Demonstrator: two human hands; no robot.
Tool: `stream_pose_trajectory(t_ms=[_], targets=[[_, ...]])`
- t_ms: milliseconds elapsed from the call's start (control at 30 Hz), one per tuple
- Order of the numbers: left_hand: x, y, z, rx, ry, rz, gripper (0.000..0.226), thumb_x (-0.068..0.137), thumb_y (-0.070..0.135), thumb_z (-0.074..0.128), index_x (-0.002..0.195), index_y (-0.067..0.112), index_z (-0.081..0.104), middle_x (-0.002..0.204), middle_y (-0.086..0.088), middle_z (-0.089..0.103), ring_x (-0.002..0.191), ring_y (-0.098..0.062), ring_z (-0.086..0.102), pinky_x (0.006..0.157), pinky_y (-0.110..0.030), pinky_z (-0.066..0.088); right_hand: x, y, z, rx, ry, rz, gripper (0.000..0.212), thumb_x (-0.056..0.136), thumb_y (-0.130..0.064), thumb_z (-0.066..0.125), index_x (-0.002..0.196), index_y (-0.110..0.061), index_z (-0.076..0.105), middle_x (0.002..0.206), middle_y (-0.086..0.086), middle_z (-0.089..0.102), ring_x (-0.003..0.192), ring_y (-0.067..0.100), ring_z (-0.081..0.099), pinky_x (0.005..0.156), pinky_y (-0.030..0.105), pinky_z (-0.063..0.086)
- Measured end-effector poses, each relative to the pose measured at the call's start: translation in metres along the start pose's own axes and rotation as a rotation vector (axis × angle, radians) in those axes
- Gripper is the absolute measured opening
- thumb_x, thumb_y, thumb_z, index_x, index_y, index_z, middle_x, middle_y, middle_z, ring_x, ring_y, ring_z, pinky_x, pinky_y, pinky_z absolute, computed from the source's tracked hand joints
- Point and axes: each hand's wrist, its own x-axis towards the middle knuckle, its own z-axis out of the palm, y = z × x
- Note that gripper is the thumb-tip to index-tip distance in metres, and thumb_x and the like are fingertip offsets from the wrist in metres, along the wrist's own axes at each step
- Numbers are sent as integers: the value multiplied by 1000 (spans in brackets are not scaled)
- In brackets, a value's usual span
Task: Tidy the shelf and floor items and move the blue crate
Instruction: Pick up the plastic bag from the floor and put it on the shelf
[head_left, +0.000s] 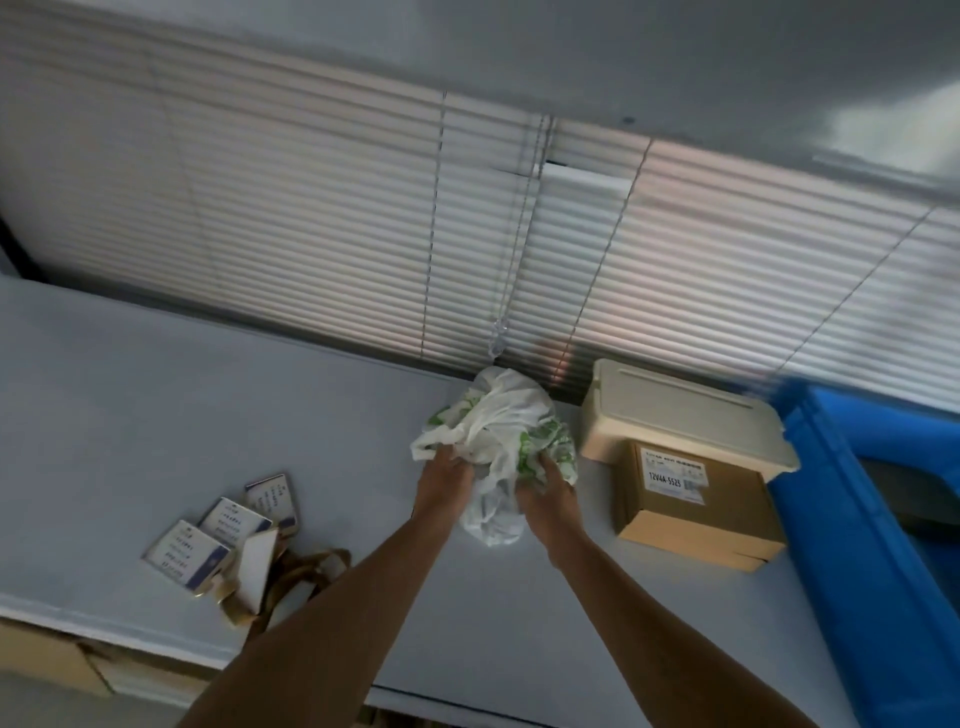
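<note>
Evidently bunching a crumpled white-and-green plastic bag (498, 447) on the pale grey shelf top (208, 426), left hand (444, 480) and right hand (545, 491) fingers clamped on it to compact it, blue plastic crate (872, 545) at far right beside a brown cardboard box (696, 512).

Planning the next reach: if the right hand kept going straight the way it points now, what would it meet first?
The right hand is already gripping the crumpled plastic bag; beyond it probably the window blinds, though depth is unclear.
</note>
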Motion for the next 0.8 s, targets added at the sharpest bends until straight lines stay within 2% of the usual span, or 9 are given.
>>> stream_pose_trajectory(t_ms=[133,300,400,467,533,567,633,700,800], targets=[[6,17,6,94,-40,14,54,84,20,50,137,15,51,139,-13,55,124,-36,53,104,-42,43,15,-6,-4,227,-58,134,78,67,-43,50,144,-34,44,135,11,56,109,29,59,95,43,48],[11,29,9,0,-124,-5,55,91,20,49,145,12,42,142,-13,53,128,-33,53,103,-38,46,25,-15,-23,263,-124,137,51,93,-29,54,143,-27,47,115,13,63,87,22,59,79,36,50],[11,28,10,-16,-112,50,61,78,22,54,138,12,50,141,-13,54,119,-30,56,99,-37,45,24,-14,-32,262,-127,181,44,102,-26,49,145,-19,45,136,28,55,122,46,55,111,58,36],[5,28,6,-51,-114,18,60,78,23,56,137,16,50,138,-10,57,114,-28,58,91,-31,44,17,-16,-36,231,-142,168,45,103,-25,47,147,-18,42,149,30,39,138,45,39,117,57,26],[-1,25,0,-58,-119,-26,58,88,18,55,144,17,42,139,-8,54,124,-29,56,93,-33,46,13,-13,-38,160,-119,118,46,102,-16,46,147,-19,41,145,27,46,125,38,52,107,47,43],[-2,22,-3,-54,-104,-24,58,90,18,55,146,19,40,140,-8,54,126,-29,55,96,-36,48,12,-11,-38,123,-99,81,43,100,-11,46,143,-19,46,136,22,54,106,29,59,90,38,52],[-13,22,-10,-20,-21,29,57,88,31,62,142,24,45,134,-7,61,121,-31,60,96,-40,50,1,-11,-44,97,-83,30,33,97,-6,48,125,-17,61,119,18,64,79,15,57,63,21,45],[-28,23,-14,54,88,84,57,83,48,65,133,23,53,125,-4,65,114,-32,62,88,-38,48,-16,-7,-58,15,-40,20,29,94,-3,53,116,-14,68,100,8,68,70,11,56,56,16,41],[-58,26,-15,76,133,82,38,85,30,59,122,18,58,114,-11,68,103,-36,64,76,-35,44,-65,-1,-87,26,-27,9,22,91,0,55,98,-13,71,80,3,67,71,21,61,59,19,43]])
